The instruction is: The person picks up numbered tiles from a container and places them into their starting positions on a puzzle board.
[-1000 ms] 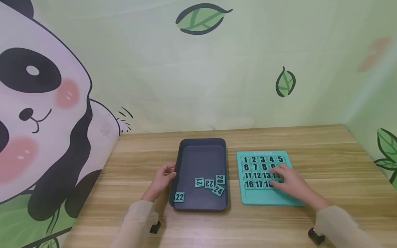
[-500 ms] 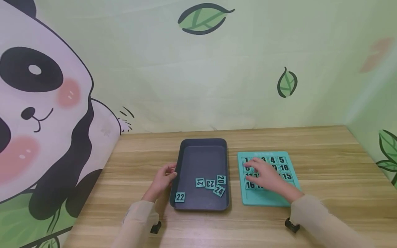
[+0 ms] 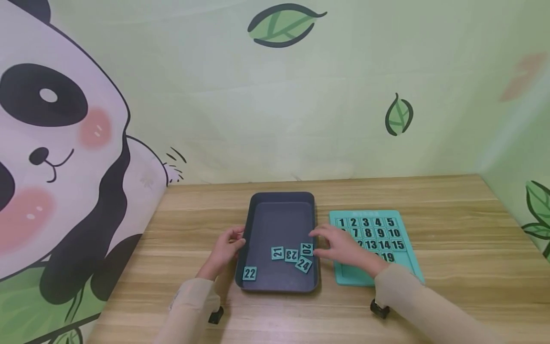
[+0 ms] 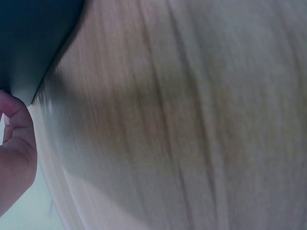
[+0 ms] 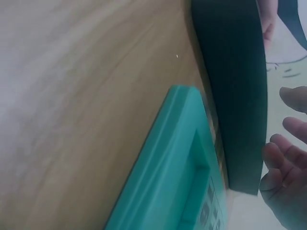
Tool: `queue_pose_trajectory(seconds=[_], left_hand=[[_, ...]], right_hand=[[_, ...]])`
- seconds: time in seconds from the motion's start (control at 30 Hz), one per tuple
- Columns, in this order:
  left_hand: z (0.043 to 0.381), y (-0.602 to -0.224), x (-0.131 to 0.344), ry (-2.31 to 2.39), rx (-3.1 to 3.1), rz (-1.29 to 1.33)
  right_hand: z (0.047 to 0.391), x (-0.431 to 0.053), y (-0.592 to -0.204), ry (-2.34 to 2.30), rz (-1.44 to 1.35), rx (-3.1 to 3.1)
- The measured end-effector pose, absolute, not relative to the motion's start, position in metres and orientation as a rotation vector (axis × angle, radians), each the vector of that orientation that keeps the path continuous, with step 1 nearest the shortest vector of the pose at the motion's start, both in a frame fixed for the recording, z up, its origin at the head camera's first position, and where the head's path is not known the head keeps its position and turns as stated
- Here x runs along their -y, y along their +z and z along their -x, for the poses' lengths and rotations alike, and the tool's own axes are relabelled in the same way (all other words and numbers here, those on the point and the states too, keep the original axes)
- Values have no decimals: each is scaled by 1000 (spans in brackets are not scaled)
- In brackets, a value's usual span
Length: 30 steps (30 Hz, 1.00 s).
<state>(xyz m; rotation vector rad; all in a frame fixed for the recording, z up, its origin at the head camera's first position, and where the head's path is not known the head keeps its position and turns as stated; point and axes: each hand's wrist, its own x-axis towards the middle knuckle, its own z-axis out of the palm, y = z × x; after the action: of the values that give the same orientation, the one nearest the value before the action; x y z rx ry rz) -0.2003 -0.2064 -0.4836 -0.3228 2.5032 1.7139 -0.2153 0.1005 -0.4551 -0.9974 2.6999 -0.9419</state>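
At the left wall of a dark blue rectangular tray (image 3: 279,222), my left hand (image 3: 225,248) grips the rim between thumb and fingers. Inside the tray lie number tiles: 22 (image 3: 249,274) alone near the front left corner, and 21 (image 3: 277,253), 23 (image 3: 291,255), 24 (image 3: 303,264) and 20 (image 3: 307,249) grouped toward the right. My right hand (image 3: 343,244) reaches over the tray's right rim with thumb and fingers spread, fingertips close to tile 20 and nothing held. Its palm overlaps the left part of a turquoise number board (image 3: 378,272), hiding some tiles there.
Both the tray and the board rest on a wood-grain table (image 3: 464,229), side by side with a narrow gap. Behind the table hangs a green backdrop (image 3: 206,95) with leaves and a large panda (image 3: 64,143). Tiles on the board sit in ordered rows, including 15 (image 3: 397,245) and 19 (image 3: 387,258).
My right hand has moved left from the right part of the board, across it, to the tray's right rim. The left hand has stayed on the tray, and the tiles lie as before.
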Motion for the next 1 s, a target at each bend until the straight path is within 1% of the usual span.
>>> queue_pose_trajectory(seconds=[0.37,0.6,1.0], left_hand=[[199,-483,206,1712,-2496,322],[200,-483,207,1709,-2495,315],[200,-483,207,1709,-2498,321]], right_hand=[[224,-71,-455,-675,841,-2653],[230,-63,-460,-519,825,-2661],[233,-54,-460,-492,792,-2657]])
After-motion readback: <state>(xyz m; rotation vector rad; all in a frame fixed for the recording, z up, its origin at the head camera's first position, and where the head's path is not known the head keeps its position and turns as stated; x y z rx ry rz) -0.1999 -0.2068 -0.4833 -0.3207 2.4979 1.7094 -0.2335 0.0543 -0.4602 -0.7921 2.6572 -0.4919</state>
